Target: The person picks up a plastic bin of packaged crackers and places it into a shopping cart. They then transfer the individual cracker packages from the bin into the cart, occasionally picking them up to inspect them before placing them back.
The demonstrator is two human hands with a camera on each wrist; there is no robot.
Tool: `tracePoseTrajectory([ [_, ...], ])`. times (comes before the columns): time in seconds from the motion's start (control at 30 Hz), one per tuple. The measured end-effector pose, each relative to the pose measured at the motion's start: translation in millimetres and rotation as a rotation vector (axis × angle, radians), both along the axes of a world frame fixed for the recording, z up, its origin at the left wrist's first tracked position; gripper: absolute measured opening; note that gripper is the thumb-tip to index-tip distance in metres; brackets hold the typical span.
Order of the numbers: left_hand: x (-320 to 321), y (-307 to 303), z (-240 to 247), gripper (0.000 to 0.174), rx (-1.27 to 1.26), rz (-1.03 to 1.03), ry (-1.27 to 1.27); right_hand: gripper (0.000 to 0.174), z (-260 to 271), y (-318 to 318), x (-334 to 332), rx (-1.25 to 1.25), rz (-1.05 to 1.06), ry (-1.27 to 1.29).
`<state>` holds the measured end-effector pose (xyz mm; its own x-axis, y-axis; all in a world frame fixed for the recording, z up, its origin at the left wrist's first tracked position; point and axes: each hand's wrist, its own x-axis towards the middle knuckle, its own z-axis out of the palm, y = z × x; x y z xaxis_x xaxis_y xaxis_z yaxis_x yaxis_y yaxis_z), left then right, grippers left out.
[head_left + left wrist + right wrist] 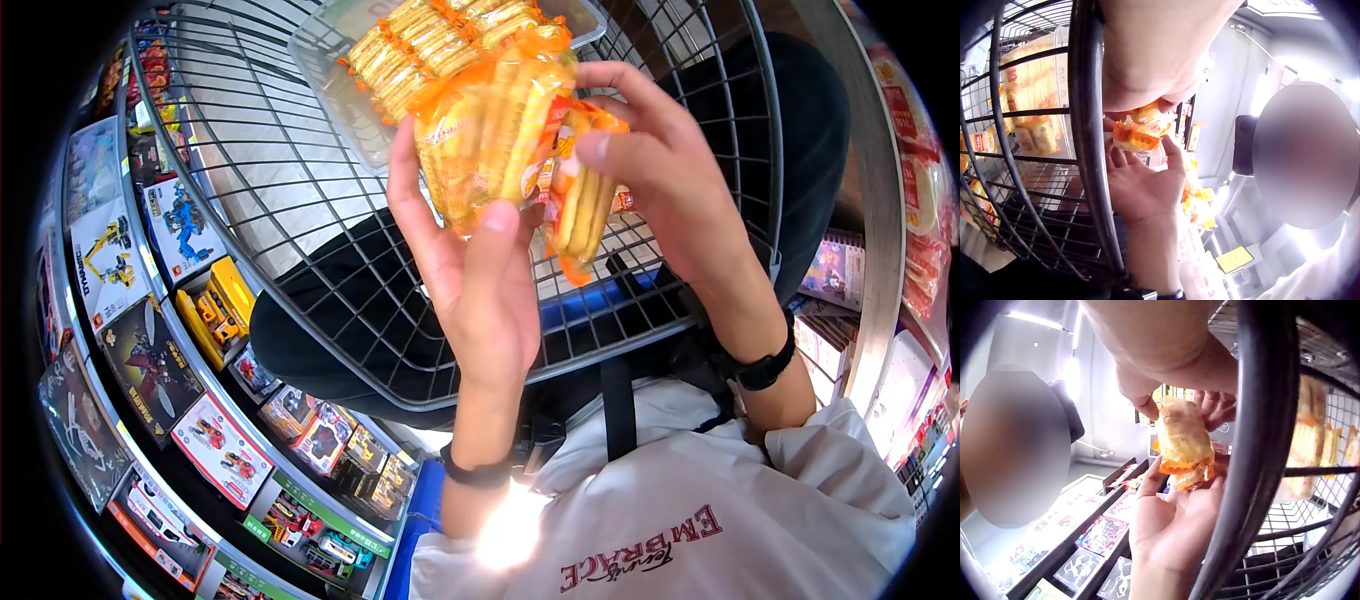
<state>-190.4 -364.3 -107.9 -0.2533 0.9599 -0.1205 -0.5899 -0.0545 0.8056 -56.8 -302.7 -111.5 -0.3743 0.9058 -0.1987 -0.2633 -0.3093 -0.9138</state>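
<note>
In the head view, my left hand [480, 270] grips yellow sticks in clear-and-orange packs [495, 130], its thumb across their lower front. My right hand [670, 170] holds a smaller pack of sticks [585, 205] between thumb and fingers, beside the others and tilted. Behind the raised packs, a clear plastic box [350, 110] in the cart holds more such packs [425, 50]. The wrist views also show orange-edged wrapping [1138, 136] and a yellow pack [1185, 437] between the hands; parts of the fingers are hidden there.
A wire cart [330, 230] surrounds the box, its near rim below my hands. Boxed toys [220, 450] line shelves on the left. Hanging packages [905, 180] and a shelf edge [870, 340] are at the right. Legs lie beneath the cart.
</note>
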Motion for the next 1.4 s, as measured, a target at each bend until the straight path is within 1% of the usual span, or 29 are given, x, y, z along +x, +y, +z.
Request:
tracePoseTrajectory([
  [0.03,2,1,0,0.075,-0.021,0.029,0.047,0.046,0,-2,-3,0.001,0.001,0.002],
  [0.1,1,1,-1,0.076,-0.044,0.059,0.097,0.049,0,-6,-11,0.259,-0.09,-0.199],
  [0.17,-1,0,-4,0.078,-0.032,0.038,0.216,0.048,3,-3,-6,0.262,-0.069,-0.179],
  [0.23,0,0,-5,0.078,-0.027,0.037,0.204,0.044,1,1,-3,0.136,-0.105,-0.144],
  [0.27,0,0,-6,0.079,-0.023,0.035,0.192,0.04,-1,2,-2,0.136,-0.118,-0.058],
  [0.3,1,0,-6,0.079,-0.022,0.036,0.191,0.04,0,2,-1,0.137,-0.118,-0.059],
  [0.37,1,-1,-5,0.08,0.016,0.034,0.17,0.039,0,2,1,0.027,-0.096,-0.001],
  [0.5,1,-1,-6,0.08,0.046,0.025,0.151,0.039,1,3,0,0.034,-0.1,0.003],
  [0.57,-1,-2,-6,0.08,0.056,0.034,0.156,0.038,2,2,0,0.032,-0.08,0.049],
  [0.7,0,-1,-5,0.081,0.065,0.055,0.154,0.04,3,2,-1,0.047,-0.077,0.051],
  [0.77,-1,0,-7,0.083,0.04,0.063,0.22,0.043,2,1,1,0.036,-0.124,-0.026],
  [0.8,-1,1,-11,0.084,0.062,0.062,0.235,0.043,2,2,2,0.035,-0.121,-0.021],
  [0.83,0,2,-15,0.084,0.084,0.061,0.252,0.044,2,3,4,0.034,-0.141,-0.085],
  [0.87,-1,0,-15,0.079,0.069,0.018,0.228,0.045,2,3,5,0.033,-0.162,-0.149],
  [0.9,-2,-1,-16,0.073,0.095,-0.029,0.309,0.045,2,3,5,0.032,-0.159,-0.144],
  [0.97,0,-1,-16,0.07,0.134,-0.046,0.32,0.046,1,3,6,0.027,-0.165,-0.159],
  [1.1,-3,0,-17,0.068,0.136,-0.046,0.321,0.044,0,3,5,0.009,-0.127,-0.164],
  [1.33,-3,0,-16,0.067,0.147,-0.027,0.339,0.043,1,3,4,0.021,-0.134,-0.168],
  [1.4,-2,0,-15,0.066,0.143,-0.02,0.337,0.043,0,2,5,-0.035,-0.119,-0.136],
])
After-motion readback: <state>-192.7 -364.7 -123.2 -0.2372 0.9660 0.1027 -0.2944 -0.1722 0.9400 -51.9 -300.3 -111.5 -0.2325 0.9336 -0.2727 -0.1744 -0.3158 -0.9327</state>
